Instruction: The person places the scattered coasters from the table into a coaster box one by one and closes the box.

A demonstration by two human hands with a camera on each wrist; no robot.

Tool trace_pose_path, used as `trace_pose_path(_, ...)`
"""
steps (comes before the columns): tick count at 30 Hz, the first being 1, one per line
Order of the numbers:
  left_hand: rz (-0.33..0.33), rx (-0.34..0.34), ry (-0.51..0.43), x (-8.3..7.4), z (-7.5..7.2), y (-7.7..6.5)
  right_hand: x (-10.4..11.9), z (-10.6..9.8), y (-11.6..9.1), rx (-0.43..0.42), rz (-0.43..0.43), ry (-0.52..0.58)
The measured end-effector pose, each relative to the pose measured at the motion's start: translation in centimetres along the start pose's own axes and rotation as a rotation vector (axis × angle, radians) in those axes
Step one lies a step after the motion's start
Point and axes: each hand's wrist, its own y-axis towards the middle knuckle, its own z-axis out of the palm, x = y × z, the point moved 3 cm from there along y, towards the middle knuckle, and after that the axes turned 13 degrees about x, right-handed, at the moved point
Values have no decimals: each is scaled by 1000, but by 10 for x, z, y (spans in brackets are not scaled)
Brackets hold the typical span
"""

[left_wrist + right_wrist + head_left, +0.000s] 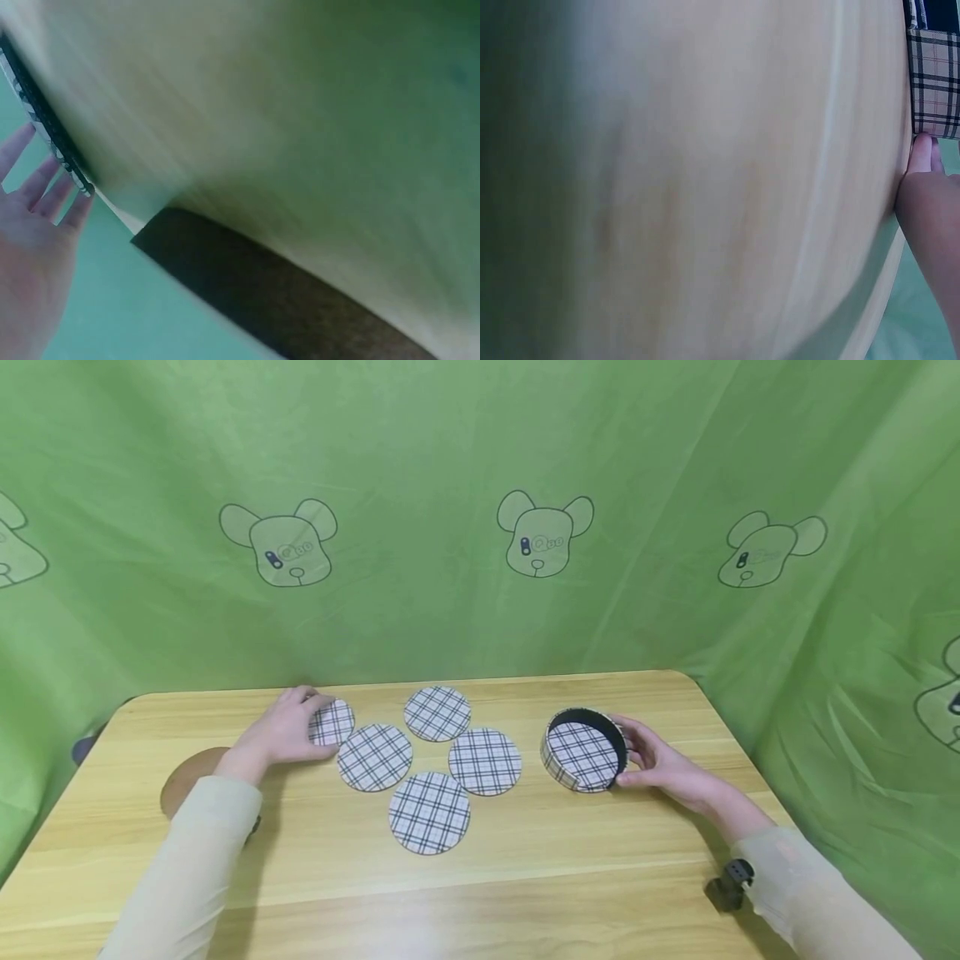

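Our left hand (291, 727) pinches the leftmost plaid disc (333, 722), our right hand (662, 765) grips the round box (598, 721): seemingly a pick-up, next wanting a level lift.

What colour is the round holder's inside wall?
The inside wall is black, clearest in the head view.
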Motion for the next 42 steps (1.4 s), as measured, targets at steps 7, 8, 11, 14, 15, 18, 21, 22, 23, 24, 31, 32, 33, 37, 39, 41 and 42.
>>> trace_pose_path(7, 9, -16, 39, 0, -2, -1, 1, 1, 0, 2, -2, 2)
trace_pose_path(8, 14, -25, 42, 0, -2, -2, 1, 1, 0, 1, -3, 2)
trace_pose_path(11, 29, -55, 44, -1, -5, -1, -1, 1, 0, -1, -7, -1)
trace_pose_path(14, 50, -87, 49, -4, -8, 0, -1, 0, 1, -2, -7, -4)
trace_pose_path(15, 56, -93, 55, -4, -8, 1, -1, 0, 1, -2, -7, -4)
trace_pose_path(18, 72, -106, 72, -8, -10, 4, 0, -1, 1, -1, -5, -3)
trace_pose_path(21, 89, -112, 83, -14, -12, 7, 1, 0, 2, 2, -7, -2)
trace_pose_path(22, 94, -113, 85, -16, -12, 8, 1, 0, 2, 4, -7, -1)
trace_pose_path(23, 100, -113, 87, -18, -12, 9, 1, 0, 2, 5, -9, -1)
trace_pose_path(24, 105, -112, 90, -21, -12, 10, 1, -1, 2, 5, -9, -1)
trace_pose_path(31, 135, -88, 100, -37, -12, 18, -2, -2, 2, 3, -11, -7)
trace_pose_path(32, 141, -86, 101, -39, -12, 19, -3, -2, 2, 1, -10, -9)
trace_pose_path(33, 145, -86, 103, -41, -11, 20, -3, -2, 1, 0, -8, -10)
trace_pose_path(37, 169, -89, 101, -50, -10, 25, -3, -2, 1, 1, -2, -9)
trace_pose_path(39, 181, -88, 100, -54, -10, 27, -3, -1, 0, 1, -1, -7)
trace_pose_path(41, 193, -88, 102, -59, -9, 30, -3, -1, 0, 3, -3, -6)
trace_pose_path(42, 198, -88, 106, -61, -8, 31, -3, -1, 0, 2, -5, -6)
